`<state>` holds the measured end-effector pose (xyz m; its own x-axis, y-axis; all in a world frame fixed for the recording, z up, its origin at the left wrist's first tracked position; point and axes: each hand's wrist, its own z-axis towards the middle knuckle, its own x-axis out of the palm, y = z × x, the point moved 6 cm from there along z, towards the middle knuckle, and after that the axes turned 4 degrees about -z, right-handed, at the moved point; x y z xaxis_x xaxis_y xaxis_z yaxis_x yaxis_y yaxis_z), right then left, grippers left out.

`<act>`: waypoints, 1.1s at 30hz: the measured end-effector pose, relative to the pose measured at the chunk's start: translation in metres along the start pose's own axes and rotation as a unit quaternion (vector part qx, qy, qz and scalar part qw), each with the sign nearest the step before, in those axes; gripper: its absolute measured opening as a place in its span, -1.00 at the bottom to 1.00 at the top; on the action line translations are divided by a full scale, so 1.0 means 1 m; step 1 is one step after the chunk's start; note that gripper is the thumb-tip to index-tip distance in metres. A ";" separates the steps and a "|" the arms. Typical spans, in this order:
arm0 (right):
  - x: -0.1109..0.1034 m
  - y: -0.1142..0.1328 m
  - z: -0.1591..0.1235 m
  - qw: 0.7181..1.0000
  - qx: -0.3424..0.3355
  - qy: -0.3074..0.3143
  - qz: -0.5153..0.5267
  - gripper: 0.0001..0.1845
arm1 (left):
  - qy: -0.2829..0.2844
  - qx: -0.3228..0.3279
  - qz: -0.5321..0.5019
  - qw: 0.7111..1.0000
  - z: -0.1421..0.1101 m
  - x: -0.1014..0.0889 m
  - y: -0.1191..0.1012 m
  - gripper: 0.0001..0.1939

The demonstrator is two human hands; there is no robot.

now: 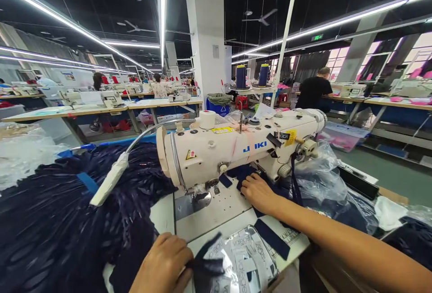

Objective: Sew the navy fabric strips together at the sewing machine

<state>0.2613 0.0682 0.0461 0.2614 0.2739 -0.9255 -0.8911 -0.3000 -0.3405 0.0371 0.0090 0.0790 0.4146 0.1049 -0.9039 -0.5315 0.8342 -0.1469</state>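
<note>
Steadying navy fabric [242,172] under the sewing machine [212,149] wants light fingers; the right hand [259,193] curls over it; the left hand [165,263] curls beside a navy strip [211,265] at the desk's [162,216] front edge; both grips unclear.

The JUKI sewing machine [209,149] is showing smooth, lightly glossy painted metal — its bed plate [182,208] is gleaming like polished steel. The navy strip [272,239] is looking like matt cloth, while the clear plastic bag [315,178] is glinting — crinkled and glossy
</note>
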 end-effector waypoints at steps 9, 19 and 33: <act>-0.013 0.008 0.010 0.997 0.046 -0.036 0.051 -0.78 | -0.047 -0.096 -0.011 0.994 0.043 0.021 0.015 -0.74; -0.008 0.058 0.034 0.975 -0.021 0.015 0.220 -0.83 | -0.029 -0.003 -0.004 1.000 0.034 0.050 0.029 -0.74; -0.002 0.079 0.036 0.976 -0.066 -0.117 0.170 -0.96 | 0.053 0.056 0.051 0.996 0.010 0.054 0.018 -0.58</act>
<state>0.1777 0.0768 0.0267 -0.1465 0.3351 -0.9307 -0.8523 -0.5203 -0.0531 0.0572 0.0349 0.0311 0.2789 0.1383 -0.9503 -0.4777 0.8784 -0.0124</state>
